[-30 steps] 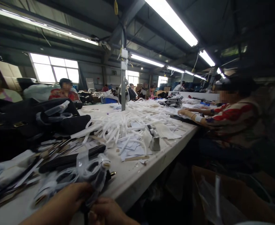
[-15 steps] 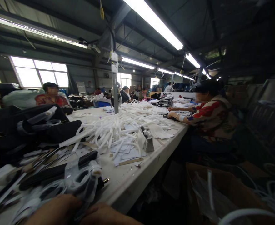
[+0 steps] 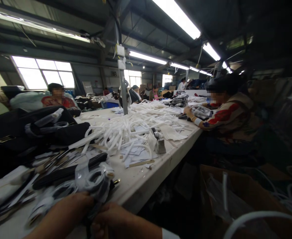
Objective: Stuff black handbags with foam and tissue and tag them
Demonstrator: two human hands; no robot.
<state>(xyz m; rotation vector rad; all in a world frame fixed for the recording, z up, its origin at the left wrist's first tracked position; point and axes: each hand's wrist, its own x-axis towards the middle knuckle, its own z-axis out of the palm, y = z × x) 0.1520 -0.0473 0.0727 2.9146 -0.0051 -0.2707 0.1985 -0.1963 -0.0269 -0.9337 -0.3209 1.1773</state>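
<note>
My left hand (image 3: 72, 207) comes in from the bottom edge, its fingers closed at a dark piece whose kind I cannot make out. Close beside it, my right hand (image 3: 112, 215) has curled fingers at the same dark piece, with a white band at the wrist. Just beyond both hands lies a bundle wrapped in clear plastic (image 3: 96, 177), with pale loops inside. A gold-coloured metal fitting (image 3: 116, 181) sticks out at its right. Behind the bundle rests a long black padded piece (image 3: 68, 174). My fingertips are partly hidden in shadow.
White tubing strips (image 3: 118, 132) heap across the table (image 3: 133, 177) around a grey post (image 3: 124, 89). Black bags (image 3: 24, 132) stand at left. A small grey block (image 3: 160, 146) sits near the edge. A cardboard box (image 3: 205, 192) stands below right. A co-worker (image 3: 228, 113) handles material at right.
My hands have moved slightly right and up in view, and more of the right forearm shows. The view has shifted a little. The co-worker at right now lifts a pale piece.
</note>
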